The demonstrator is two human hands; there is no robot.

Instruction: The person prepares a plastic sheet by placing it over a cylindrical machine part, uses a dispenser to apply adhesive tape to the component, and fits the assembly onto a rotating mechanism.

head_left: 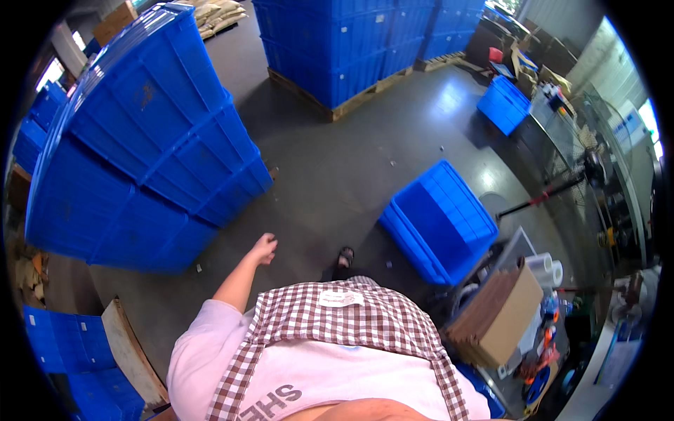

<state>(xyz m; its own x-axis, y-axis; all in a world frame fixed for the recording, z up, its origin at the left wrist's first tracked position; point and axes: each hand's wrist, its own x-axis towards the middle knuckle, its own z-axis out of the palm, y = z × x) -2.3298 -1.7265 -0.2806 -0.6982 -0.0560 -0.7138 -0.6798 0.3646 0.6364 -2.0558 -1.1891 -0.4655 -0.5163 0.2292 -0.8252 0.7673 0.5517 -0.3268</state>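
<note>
My left hand (pixel 264 249) hangs out in front of my left side, over the grey floor. Its fingers are curled into a loose fist, and nothing shows in them. The closest large thing to it is a tall stack of blue plastic crates (pixel 140 175) on the left. My right hand and forearm are out of the picture. An open blue crate (pixel 442 221) stands on the floor ahead of me to the right, its inside showing no contents. I wear a brown-and-white checked apron (pixel 309 316) over a pale shirt.
More blue crates (pixel 337 49) are stacked on a wooden pallet (pixel 361 98) ahead. Farther right sits another blue crate (pixel 504 105). A cardboard box (pixel 502 316), clear rolls (pixel 540 266) and a black fan (pixel 595 167) crowd my right. Pale sacks (pixel 217 15) lie far back.
</note>
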